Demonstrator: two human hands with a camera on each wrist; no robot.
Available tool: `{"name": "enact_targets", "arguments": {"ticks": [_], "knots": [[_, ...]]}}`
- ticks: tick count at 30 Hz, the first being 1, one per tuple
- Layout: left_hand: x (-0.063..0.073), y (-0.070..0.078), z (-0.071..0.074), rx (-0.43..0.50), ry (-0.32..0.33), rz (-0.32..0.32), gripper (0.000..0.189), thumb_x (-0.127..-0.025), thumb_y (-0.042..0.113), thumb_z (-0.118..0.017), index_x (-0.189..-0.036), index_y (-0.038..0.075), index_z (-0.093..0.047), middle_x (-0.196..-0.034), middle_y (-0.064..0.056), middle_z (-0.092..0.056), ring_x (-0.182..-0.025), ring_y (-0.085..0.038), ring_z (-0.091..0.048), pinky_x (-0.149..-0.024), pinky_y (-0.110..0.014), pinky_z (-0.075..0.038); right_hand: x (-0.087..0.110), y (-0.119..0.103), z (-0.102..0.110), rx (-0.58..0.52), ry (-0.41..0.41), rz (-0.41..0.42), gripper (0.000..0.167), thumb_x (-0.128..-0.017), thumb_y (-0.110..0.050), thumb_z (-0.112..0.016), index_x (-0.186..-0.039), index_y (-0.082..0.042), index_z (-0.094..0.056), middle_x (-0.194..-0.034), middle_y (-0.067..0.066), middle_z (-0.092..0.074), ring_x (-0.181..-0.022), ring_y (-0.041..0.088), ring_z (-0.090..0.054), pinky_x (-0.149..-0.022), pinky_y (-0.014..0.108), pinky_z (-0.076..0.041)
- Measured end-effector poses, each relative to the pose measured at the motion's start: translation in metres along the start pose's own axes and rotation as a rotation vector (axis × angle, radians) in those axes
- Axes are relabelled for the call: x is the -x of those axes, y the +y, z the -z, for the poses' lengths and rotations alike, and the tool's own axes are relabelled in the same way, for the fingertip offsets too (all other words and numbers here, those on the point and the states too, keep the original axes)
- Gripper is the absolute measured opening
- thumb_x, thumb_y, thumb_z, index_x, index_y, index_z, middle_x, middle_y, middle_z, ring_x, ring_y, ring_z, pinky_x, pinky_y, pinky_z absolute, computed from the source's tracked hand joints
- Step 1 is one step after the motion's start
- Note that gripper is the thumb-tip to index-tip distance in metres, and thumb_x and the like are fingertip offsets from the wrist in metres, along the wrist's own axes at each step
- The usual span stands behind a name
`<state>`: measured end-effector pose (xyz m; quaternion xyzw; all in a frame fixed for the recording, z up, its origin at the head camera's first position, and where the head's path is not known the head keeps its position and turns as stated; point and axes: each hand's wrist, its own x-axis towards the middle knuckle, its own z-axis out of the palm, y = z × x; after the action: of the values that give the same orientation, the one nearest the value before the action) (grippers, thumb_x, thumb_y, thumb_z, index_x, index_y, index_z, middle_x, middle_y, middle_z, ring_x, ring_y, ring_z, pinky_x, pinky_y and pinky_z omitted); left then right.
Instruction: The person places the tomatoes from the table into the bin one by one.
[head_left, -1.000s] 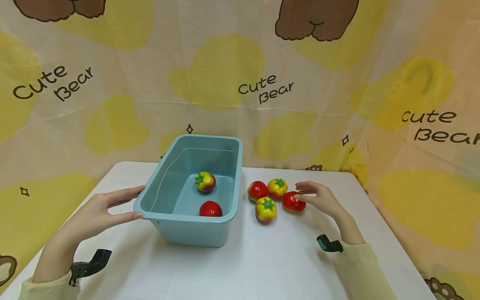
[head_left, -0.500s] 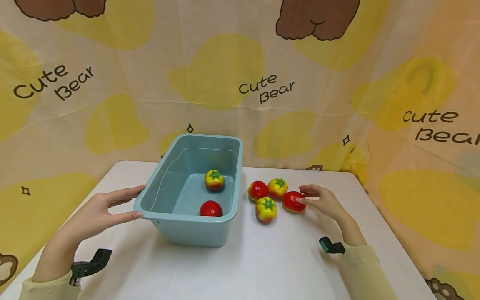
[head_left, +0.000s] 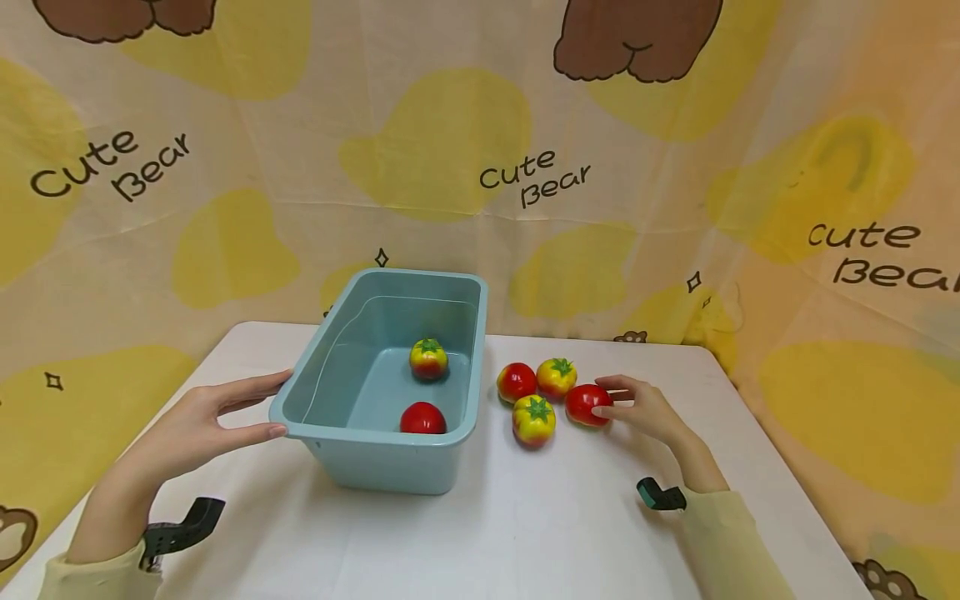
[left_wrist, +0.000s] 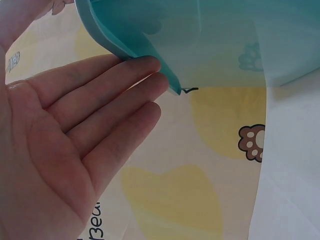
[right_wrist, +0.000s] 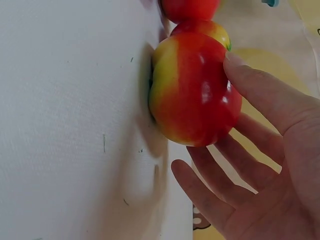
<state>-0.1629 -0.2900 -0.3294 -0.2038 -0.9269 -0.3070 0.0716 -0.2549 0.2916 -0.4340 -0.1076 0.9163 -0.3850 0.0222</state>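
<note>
My left hand [head_left: 202, 421] touches the near left corner of a blue-grey plastic bin [head_left: 375, 462], its fingers straight along the rim [left_wrist: 107, 42] and its thumb at the front side. Inside the bin lie a yellow-and-red tomato [head_left: 428, 360], its green calyx upward, and a red tomato [head_left: 423, 418]. My right hand [head_left: 648, 410] holds a red tomato [head_left: 587, 406] on the table, thumb on the near side and fingers behind it. In the right wrist view, this tomato [right_wrist: 195, 92] shows a yellow side, and the outer fingers [right_wrist: 202, 192] stand apart from it.
Close to the held tomato sit another red tomato [head_left: 516, 382] and two yellow-and-red ones with green calyxes, one at the back [head_left: 557, 378] and one in front [head_left: 534, 421]. The white table [head_left: 570, 525] meets a printed cloth backdrop [head_left: 420, 150] behind.
My right hand has lowered and drawn in round the red tomato on the table. The yellow-and-red tomato in the bin has rolled right and settled. The left hand stays put.
</note>
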Motion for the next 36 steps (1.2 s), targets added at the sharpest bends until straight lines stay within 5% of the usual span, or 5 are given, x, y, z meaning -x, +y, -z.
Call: {"name": "enact_targets", "arguments": {"ticks": [36], "knots": [[0.0008, -0.0009, -0.0007, 0.012, -0.001, -0.001, 0.061, -0.08, 0.029, -0.077, -0.136, 0.029, -0.052, -0.132, 0.006, -0.059, -0.112, 0.019, -0.043, -0.086, -0.002, -0.035, -0.0046, 0.0011, -0.0099, -0.023, -0.031, -0.089, 0.065, -0.079, -0.043, -0.074, -0.133, -0.012, -0.053, -0.129, 0.016, -0.056, -0.11, 0.034, -0.057, -0.088, 0.041, -0.054]]}}
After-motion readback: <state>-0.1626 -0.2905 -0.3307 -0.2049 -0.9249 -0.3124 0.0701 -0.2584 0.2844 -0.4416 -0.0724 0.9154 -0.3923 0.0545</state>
